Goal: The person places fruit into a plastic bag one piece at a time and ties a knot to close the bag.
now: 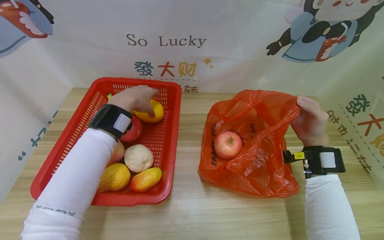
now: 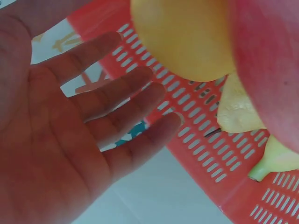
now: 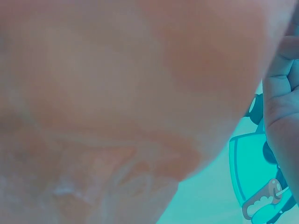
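Note:
My left hand [image 1: 136, 97] is over the far part of a red plastic basket [image 1: 175, 140], beside a smooth yellow fruit [image 1: 158, 111]. In the left wrist view the fingers are spread, with a gap between them and the yellow fruit [image 2: 184, 37]. A red fruit [image 1: 133, 130] lies just below that hand. My right hand [image 1: 310, 121] pinches the upper right rim of an orange-red plastic bag [image 1: 258, 173], holding its mouth apart. An apple [image 1: 228, 145] sits inside the bag. The bag covers most of the right wrist view.
Nearer in the basket lie a pale lumpy round item [image 1: 139, 158], a wrinkled yellow item [image 1: 115, 177], a red-yellow mango-like fruit [image 1: 146, 180] and a peach-toned fruit [image 1: 117, 154] partly behind my arm. A printed cloth [image 1: 231, 50] stands behind the wooden table [image 1: 189, 206].

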